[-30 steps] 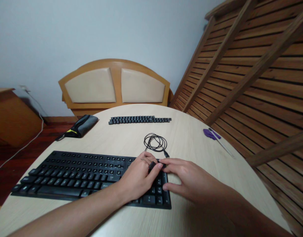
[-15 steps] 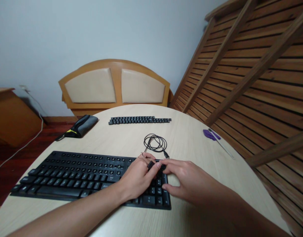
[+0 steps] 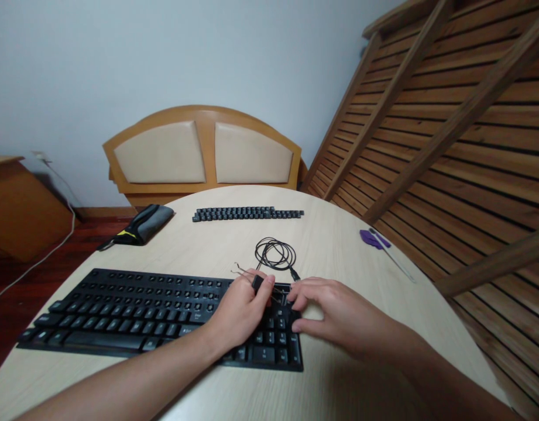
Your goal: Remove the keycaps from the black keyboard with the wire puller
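A black keyboard (image 3: 106,339) lies before me on the table. Its upper rows show bare key sockets, while the lower rows have keycaps on. My left hand (image 3: 240,310) is closed around a keycap puller (image 3: 257,284), a black handle with thin wire loops. Wire shows at both sides of the fist, over the upper number pad. At the keyboard's upper right edge is my right hand (image 3: 328,307), thumb and curled fingers apart. Whether a small keycap sits at its fingertips is hard to make out. Removed keycaps (image 3: 238,214) stand in rows farther back.
A coiled black USB cable (image 3: 275,254) lies behind the keyboard. A dark folded pouch (image 3: 146,225) is at the table's left edge. On the right are a purple item (image 3: 374,238) and a thin white stick (image 3: 396,262). Wooden slats (image 3: 471,146) lean along the right side.
My left hand has turned and shifted slightly left with the keycap puller, its wires swinging into view. My right thumb and fingers have drawn a little away from the left hand.
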### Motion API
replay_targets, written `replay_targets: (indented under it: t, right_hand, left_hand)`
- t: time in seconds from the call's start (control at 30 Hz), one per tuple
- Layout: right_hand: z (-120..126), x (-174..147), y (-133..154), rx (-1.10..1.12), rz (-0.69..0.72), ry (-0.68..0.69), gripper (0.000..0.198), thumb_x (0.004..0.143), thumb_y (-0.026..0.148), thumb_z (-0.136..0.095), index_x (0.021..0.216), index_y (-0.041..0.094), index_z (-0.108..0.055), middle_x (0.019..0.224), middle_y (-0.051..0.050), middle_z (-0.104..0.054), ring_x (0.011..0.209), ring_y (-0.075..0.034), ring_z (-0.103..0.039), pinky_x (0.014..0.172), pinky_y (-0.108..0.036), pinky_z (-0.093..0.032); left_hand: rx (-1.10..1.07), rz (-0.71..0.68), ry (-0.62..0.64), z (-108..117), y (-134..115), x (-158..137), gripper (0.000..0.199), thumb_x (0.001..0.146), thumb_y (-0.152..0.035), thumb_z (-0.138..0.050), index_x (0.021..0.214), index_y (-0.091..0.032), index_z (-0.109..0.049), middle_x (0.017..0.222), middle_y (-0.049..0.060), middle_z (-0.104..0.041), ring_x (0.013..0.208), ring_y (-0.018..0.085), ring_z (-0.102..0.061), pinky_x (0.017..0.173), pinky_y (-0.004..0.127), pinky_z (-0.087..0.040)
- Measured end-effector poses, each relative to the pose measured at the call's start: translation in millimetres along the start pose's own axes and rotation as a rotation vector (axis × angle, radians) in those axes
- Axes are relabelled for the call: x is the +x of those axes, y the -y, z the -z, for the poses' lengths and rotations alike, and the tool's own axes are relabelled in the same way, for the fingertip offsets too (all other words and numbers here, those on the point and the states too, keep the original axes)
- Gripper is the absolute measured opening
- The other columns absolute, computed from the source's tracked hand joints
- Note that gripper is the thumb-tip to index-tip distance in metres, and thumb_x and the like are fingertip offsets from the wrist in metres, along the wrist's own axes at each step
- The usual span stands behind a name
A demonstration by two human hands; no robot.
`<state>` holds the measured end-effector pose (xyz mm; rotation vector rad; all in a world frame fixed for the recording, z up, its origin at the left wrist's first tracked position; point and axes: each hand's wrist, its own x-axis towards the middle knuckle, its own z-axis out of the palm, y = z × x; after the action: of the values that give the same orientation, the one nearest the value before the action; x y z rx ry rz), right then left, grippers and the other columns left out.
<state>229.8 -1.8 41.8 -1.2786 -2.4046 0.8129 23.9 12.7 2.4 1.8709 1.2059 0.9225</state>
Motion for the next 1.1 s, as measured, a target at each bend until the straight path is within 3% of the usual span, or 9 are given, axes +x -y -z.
replay_targets:
  t: [0.2, 0.33, 0.6, 0.8, 1.1]
  right_hand:
    - [10, 2, -11, 0.291, -0.118, 0.049, 0.014, 0.082, 0.030, -0.069, 0.087, 0.018, -0.066, 0.088, -0.003, -0.071, 0.085, -0.018, -0.066, 0.079, -0.030, -0.049]
    - [12, 7, -28, 0.402, -0.128, -0.055, 0.022, 0.089, 0.034, -0.059, 0.100, 0.016, -0.064, 0.093, -0.006, -0.071, 0.085, -0.018, -0.066, 0.077, -0.030, -0.049]
    - [13, 15, -78, 0.162, -0.246, -0.310, 0.025, 0.089, 0.032, -0.055, 0.105, 0.016, -0.066, 0.084, -0.006, -0.073, 0.079, -0.019, -0.068, 0.075, -0.031, -0.050]
    - [11, 18, -96, 0.074, -0.251, -0.364, 0.024, 0.088, 0.031, -0.057, 0.102, 0.017, -0.070, 0.090, -0.007, -0.074, 0.082, -0.021, -0.069, 0.077, -0.032, -0.051]
    - [14, 16, -95, -0.018, -0.290, -0.374, 0.030, 0.089, 0.037, -0.056, 0.106, 0.017, -0.071, 0.098, -0.009, -0.074, 0.086, -0.022, -0.068, 0.081, -0.035, -0.051]
  left_hand:
    - [0.049, -0.023, 0.003, -1, -3, 1, 0.041, 0.099, -0.039, -0.037, 0.066, -0.020, -0.052, 0.064, 0.000, -0.057, 0.065, 0.017, -0.057, 0.067, 0.029, -0.044]
    - [0.071, -0.031, 0.006, -1, -3, 2, 0.040, 0.099, -0.038, -0.037, 0.066, -0.020, -0.052, 0.064, 0.000, -0.057, 0.065, 0.018, -0.057, 0.068, 0.029, -0.044]
    - [0.080, -0.004, 0.006, 0, -1, 0, 0.036, 0.098, -0.039, -0.039, 0.071, -0.020, -0.054, 0.069, 0.002, -0.060, 0.073, 0.019, -0.060, 0.070, 0.029, -0.046]
    - [0.072, -0.002, 0.003, -1, -1, 0, 0.036, 0.098, -0.041, -0.040, 0.071, -0.020, -0.054, 0.069, 0.002, -0.060, 0.073, 0.020, -0.060, 0.070, 0.030, -0.046]
    - [0.076, -0.002, 0.010, 0, -1, 0, 0.039, 0.098, -0.042, -0.039, 0.070, -0.020, -0.053, 0.068, 0.002, -0.059, 0.071, 0.020, -0.059, 0.069, 0.031, -0.046]
